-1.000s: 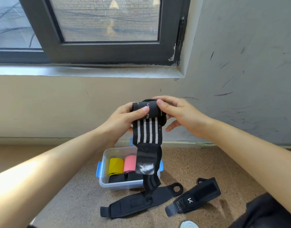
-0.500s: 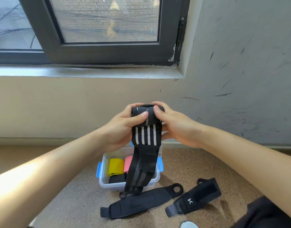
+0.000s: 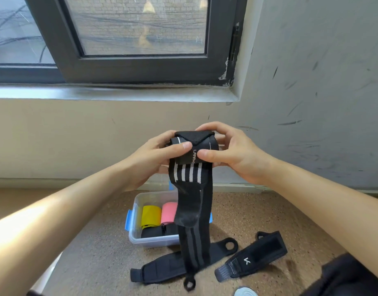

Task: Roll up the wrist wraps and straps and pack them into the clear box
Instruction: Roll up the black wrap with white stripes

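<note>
A: Where is the wrist wrap held?

B: The wrist wrap [image 3: 193, 150] is held in the air above the clear box [image 3: 154, 242]. Its rolled upper end is gripped between the two hands. The loose tail is hung down in front of the box, and a part of the box's right side is hidden by it.

A: How are the hands placed?

B: The left end of the roll is clamped by the left hand [image 3: 154, 160] and the right end by the right hand [image 3: 234, 153]. Both thumbs are pressed on the front of the roll, close together, and the fingers are curled behind it.

A: What is seen inside the box?

B: A yellow roll [image 3: 150, 216] and a pink roll [image 3: 169, 212] are laid side by side in it. A black bundle [image 3: 154, 232] is laid just on their near side.

A: And outside the box?

B: A long black strap [image 3: 162, 268] is laid on the floor [image 3: 94, 242] just on the near side of the box, partly covered by the hanging tail. A second black strap [image 3: 255, 256], marked with a white letter, is laid to the right of the box, apart from it.
</note>
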Motion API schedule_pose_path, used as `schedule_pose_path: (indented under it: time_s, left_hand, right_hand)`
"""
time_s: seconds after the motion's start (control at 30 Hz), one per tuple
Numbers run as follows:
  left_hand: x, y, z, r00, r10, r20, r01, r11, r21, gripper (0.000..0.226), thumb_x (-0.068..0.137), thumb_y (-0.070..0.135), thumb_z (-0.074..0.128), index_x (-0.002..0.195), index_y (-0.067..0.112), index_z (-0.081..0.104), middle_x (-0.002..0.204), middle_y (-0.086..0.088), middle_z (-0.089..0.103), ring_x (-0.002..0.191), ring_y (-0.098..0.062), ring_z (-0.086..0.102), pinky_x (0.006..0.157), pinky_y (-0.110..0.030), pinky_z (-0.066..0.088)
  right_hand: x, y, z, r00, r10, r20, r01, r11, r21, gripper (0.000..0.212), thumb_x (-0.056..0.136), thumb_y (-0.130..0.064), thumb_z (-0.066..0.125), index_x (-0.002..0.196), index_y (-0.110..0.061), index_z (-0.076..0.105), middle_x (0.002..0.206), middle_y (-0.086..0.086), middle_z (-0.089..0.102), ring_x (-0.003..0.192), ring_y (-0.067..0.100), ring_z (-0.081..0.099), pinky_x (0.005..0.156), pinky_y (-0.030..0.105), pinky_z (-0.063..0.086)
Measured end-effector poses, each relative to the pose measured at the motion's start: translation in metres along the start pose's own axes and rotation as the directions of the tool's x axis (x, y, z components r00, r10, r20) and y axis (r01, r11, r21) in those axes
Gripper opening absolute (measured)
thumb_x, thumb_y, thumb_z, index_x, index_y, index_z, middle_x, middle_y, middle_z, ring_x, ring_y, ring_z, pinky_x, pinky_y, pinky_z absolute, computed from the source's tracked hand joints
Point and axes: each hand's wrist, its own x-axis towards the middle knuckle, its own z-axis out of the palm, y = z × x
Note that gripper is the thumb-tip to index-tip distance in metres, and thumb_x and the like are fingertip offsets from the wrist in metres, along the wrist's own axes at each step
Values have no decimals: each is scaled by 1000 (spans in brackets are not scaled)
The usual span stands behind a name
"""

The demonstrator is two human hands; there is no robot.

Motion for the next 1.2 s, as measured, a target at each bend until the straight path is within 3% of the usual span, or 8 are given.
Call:
schedule_pose_path:
  time_s: [0.27, 0.4, 0.5, 0.67, 0.83, 0.93, 1.03, 1.2]
  left_hand:
    - [-1, 2, 2, 999, 13, -31, -12, 999, 41, 45, 88, 39, 72, 127, 20, 61, 114, -7, 74, 105, -25, 74, 84, -45, 61]
    - [-1, 3, -2, 997, 61, -51, -58, 997, 48, 45, 85, 30, 80, 125, 18, 64, 107, -7, 74, 100, -25, 75, 79, -42, 62]
    - [-2, 4, -4, 991, 112, -73, -109, 993, 42, 47, 81, 23, 79, 125, 17, 64, 106, -10, 72, 96, -29, 74, 79, -45, 63]
    - [-1, 3, -3, 966, 234, -113, -220, 968, 120, 45, 82, 10, 81, 123, 15, 63, 98, -1, 70, 86, -16, 71, 73, -32, 60]
    - [0, -4, -2, 929, 343, -139, -305, 922, 237, 50, 80, 10, 85, 124, 21, 63, 102, 9, 71, 93, -13, 68, 87, -33, 60]
    - [1, -5, 1, 948, 274, -163, -248, 955, 159, 59, 79, 14, 85, 130, 28, 59, 111, 5, 70, 97, -15, 71, 81, -31, 60]
    - [0, -4, 5, 995, 26, -100, -28, 999, -21, 56, 83, 36, 76, 135, 34, 55, 124, 2, 70, 103, -22, 73, 77, -39, 59]
    - [-2, -1, 8, 996, -94, -8, 93, 989, -112, 49, 89, 57, 64, 134, 39, 59, 131, -1, 69, 107, -37, 73, 85, -50, 59]
  right_hand:
    - [-2, 4, 7, 974, -223, -49, 197, 928, -316, 47, 82, 7, 78, 120, -14, 60, 109, 8, 68, 96, 24, 69, 84, 39, 61]
    - [-3, 4, 7, 981, -190, -46, 160, 917, -365, 51, 83, 0, 80, 125, -19, 58, 116, 5, 67, 100, 22, 70, 85, 40, 61]
    - [-2, 0, 3, 999, -52, -1, 50, 971, -233, 45, 93, -15, 72, 134, -21, 56, 122, 10, 67, 104, 19, 72, 80, 35, 62]
    - [1, 1, 3, 975, 182, 128, -185, 983, 16, 53, 97, -57, 49, 139, -25, 55, 130, 14, 67, 113, 38, 69, 95, 58, 56]
    - [3, 1, 5, 976, 180, 119, -193, 975, 109, 49, 94, -47, 57, 136, -23, 58, 134, 20, 62, 116, 42, 67, 95, 56, 54]
    - [4, 0, 3, 987, 131, 92, -145, 977, 154, 42, 97, -33, 63, 135, -18, 59, 127, 13, 67, 110, 34, 68, 91, 52, 55]
    - [5, -1, 0, 996, 72, 56, -82, 977, 195, 47, 91, -23, 65, 136, -12, 58, 123, 11, 69, 107, 28, 70, 84, 46, 60]
    - [5, 5, -4, 1000, 21, -7, -20, 992, 125, 50, 85, -13, 73, 133, -11, 59, 124, 23, 68, 113, 33, 70, 90, 56, 59]
